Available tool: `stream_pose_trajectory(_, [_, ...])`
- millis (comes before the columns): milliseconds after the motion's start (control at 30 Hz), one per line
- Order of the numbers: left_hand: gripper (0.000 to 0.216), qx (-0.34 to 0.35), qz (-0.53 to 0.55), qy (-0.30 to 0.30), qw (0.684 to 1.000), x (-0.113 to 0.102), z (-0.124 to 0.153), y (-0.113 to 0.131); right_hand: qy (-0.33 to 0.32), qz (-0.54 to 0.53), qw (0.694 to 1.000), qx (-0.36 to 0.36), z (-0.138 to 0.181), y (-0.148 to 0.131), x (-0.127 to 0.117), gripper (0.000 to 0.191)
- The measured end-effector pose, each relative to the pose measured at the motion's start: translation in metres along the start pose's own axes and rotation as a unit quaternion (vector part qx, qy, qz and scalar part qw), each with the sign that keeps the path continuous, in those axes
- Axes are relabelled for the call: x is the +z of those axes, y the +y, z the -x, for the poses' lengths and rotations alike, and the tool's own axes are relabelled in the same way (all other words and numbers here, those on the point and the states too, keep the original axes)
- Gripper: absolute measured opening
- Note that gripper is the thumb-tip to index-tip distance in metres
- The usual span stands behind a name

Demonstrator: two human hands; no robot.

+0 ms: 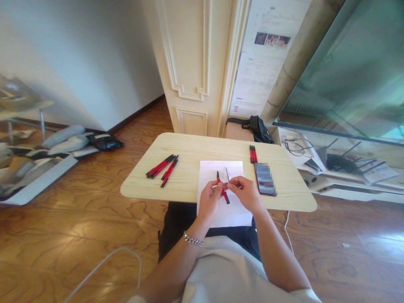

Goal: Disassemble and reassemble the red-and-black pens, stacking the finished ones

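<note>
Wood grain, pale and fine, runs across the surface (186, 147), a flat board with rounded corners. Smooth white paper (221, 219) lies at the middle of its near edge and hangs over it. Above the paper is the pen (224, 194), a slim, straight red barrel with a black tip and a black end, slanting so that its tip points toward the far edge. It crosses in front of the left fingers, just beside the right ones. The left hand (208, 197), with a metal chain-link bracelet (193, 240) at the wrist, holds the barrel between thumb and fingers. The right hand (246, 192) has thumb and forefinger drawn close together; whether they grip some small part, I cannot tell at this size. Beyond them on the paper rests a thin dark rod (227, 173). Toward the left edge lies a loose bunch (162, 166) of matching red and black pens. Toward the right edge, a neat trio (253, 154) sits side by side, touching or nearly touching a flat, rectangular phone (265, 180).
</note>
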State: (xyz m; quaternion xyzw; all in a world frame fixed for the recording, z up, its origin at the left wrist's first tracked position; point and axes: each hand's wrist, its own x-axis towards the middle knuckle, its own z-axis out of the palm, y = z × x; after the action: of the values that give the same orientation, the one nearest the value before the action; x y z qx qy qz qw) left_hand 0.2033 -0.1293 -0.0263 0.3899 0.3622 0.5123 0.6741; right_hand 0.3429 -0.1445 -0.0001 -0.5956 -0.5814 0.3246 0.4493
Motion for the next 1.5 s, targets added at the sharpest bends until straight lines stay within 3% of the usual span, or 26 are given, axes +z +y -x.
stream_pose_trajectory(133, [0.036,0.012,-0.018,-0.004,1.000,0.002,-0.002,-0.002,-0.033,-0.020,0.999,0.008,0.013,-0.001,0.011,0.020])
stream_pose_trajectory(267, [0.041,-0.007,-0.010,-0.014,1.000,0.002,-0.001,0.000,-0.017,-0.028,0.999,0.033,-0.002,0.013,0.004,0.022])
stream_pose_trajectory(400, [0.044,-0.024,-0.018,-0.010,0.999,-0.001,0.001,0.002,0.063,0.076,0.993,0.069,-0.032,0.028,-0.014,0.021])
stream_pose_trajectory(567, [0.039,-0.014,-0.038,-0.001,0.999,-0.006,0.004,0.000,0.073,0.219,0.969,0.091,-0.051,0.038,-0.017,0.016])
stream_pose_trajectory(833, [0.037,-0.010,-0.071,0.025,0.997,-0.015,0.001,0.005,0.061,0.274,0.957,0.072,-0.049,0.040,-0.008,0.017])
stream_pose_trajectory(1033, [0.036,0.030,-0.094,0.065,0.993,-0.028,-0.005,0.011,0.142,0.250,0.955,0.071,-0.035,0.038,-0.016,0.029])
stream_pose_trajectory(1267, [0.033,0.152,-0.237,0.154,0.947,-0.057,-0.016,0.020,0.217,0.158,0.959,0.087,-0.019,0.054,-0.013,0.040])
stream_pose_trajectory(1500, [0.025,0.183,-0.399,0.123,0.890,-0.061,-0.015,0.012,0.176,0.168,0.966,0.091,-0.020,0.062,-0.016,0.033])
